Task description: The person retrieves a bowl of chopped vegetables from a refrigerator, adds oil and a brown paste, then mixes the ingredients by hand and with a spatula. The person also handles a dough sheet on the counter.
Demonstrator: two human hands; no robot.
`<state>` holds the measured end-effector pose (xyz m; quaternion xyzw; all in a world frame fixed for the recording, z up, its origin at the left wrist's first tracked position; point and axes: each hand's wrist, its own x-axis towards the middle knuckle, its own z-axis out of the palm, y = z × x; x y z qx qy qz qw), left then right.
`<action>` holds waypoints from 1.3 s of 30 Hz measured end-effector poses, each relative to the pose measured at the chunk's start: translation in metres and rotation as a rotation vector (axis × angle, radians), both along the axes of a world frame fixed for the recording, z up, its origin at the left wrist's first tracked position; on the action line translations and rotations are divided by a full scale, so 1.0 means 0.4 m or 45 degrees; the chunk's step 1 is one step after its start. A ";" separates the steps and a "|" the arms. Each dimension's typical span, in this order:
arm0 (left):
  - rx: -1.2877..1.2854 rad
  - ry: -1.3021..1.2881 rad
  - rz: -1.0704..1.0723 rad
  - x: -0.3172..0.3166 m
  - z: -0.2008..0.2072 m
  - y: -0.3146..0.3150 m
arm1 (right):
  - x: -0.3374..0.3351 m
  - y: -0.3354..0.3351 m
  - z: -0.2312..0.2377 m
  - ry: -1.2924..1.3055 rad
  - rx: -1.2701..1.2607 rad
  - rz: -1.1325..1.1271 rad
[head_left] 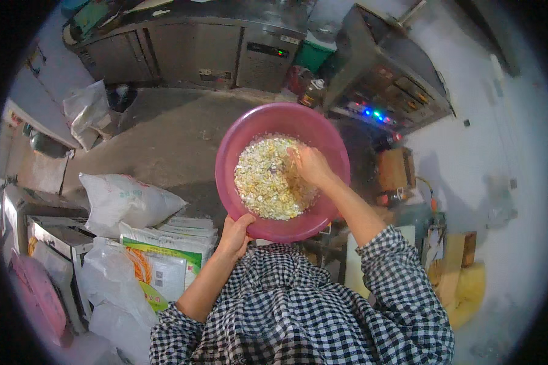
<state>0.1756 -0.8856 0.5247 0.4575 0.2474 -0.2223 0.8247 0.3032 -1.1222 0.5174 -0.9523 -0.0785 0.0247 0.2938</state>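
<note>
A wide pink plastic basin (pixel 230 129) is in front of my body, holding a heap of finely chopped white, yellow and pale green food mixture (pixel 265 176). At the near left of the basin, my left hand (pixel 235 236) is closed on the rim, thumb over the edge and the other fingers beneath. My right hand (pixel 310 166) reaches into the basin from the right. Its fingers are curled into the chopped mixture on the right side of the heap, their tips partly hidden in it.
Beyond the basin is a steel counter unit (pixel 192 52). A steel oven-like appliance (pixel 389 79) with blue lights stands far right, a bottle (pixel 312 93) beside it. To the left lie a full white sack (pixel 128 201), stacked flat bags (pixel 186 234) and clear plastic bags (pixel 112 274).
</note>
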 end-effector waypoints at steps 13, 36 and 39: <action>0.023 -0.295 0.059 -0.026 -0.018 -0.013 | -0.061 0.034 0.047 0.035 -0.152 0.367; -0.221 0.035 -0.859 -0.200 0.009 -0.289 | -1.027 -0.466 0.393 -0.413 1.947 -0.875; -0.092 0.008 -0.923 -0.202 0.081 -0.328 | -1.380 -0.534 0.479 -0.610 1.612 -1.401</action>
